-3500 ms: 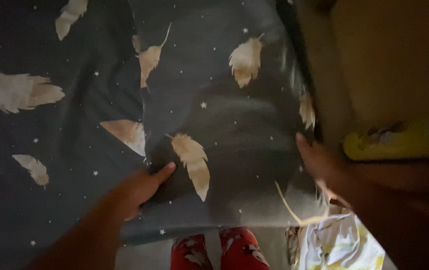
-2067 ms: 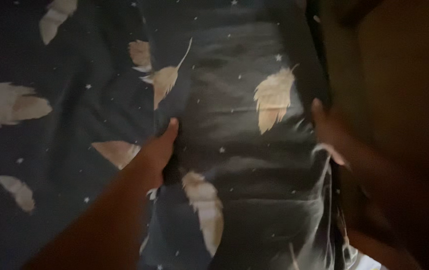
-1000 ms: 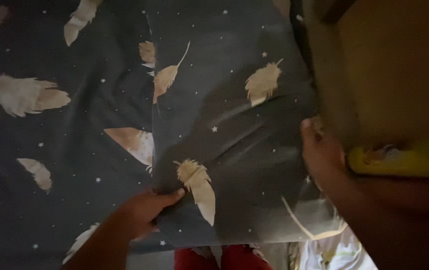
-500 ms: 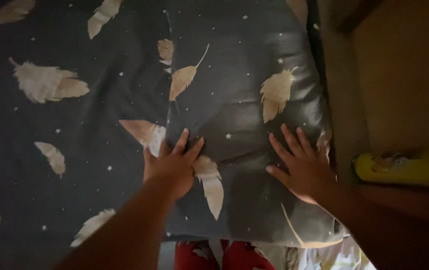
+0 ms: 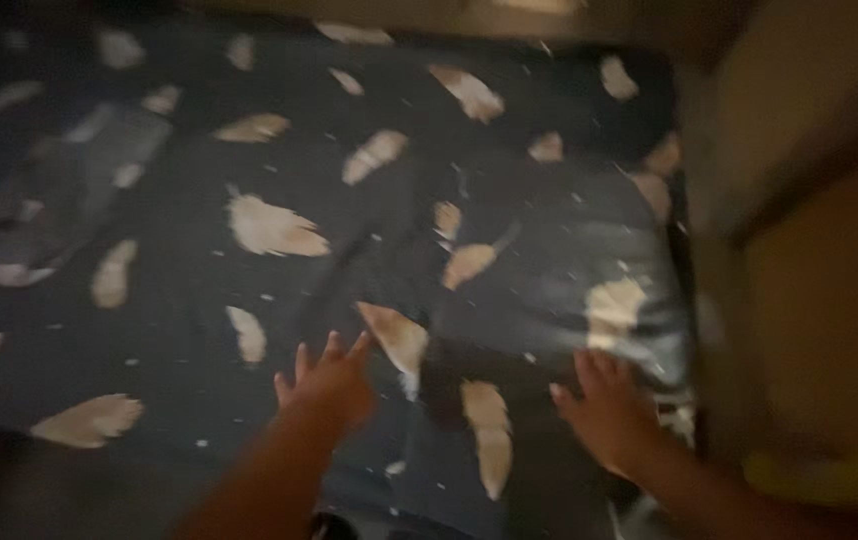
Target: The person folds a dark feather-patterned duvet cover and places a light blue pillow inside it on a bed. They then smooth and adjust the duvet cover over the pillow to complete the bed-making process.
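Observation:
A dark blue pillow (image 5: pixel 549 300) printed with pale feathers and tiny stars lies at the right side of a bed, on a sheet (image 5: pixel 149 290) of the same print. My left hand (image 5: pixel 329 378) hovers with fingers spread just left of the pillow's near corner, over the sheet. Near the pillow's front right part is my right hand (image 5: pixel 604 405), fingers apart, on or just above the fabric. Neither hand holds anything. The view is dim and blurred by motion.
A tan wooden piece of furniture (image 5: pixel 809 240) stands tight against the bed's right side. A yellow object (image 5: pixel 819 480) lies on its lower part at the bottom right. The far edge of the bed (image 5: pixel 399 18) shows at the top.
The view has swung up and back, showing much more of the bed. Both hands have lifted off the middle of the pillow and drawn back toward me.

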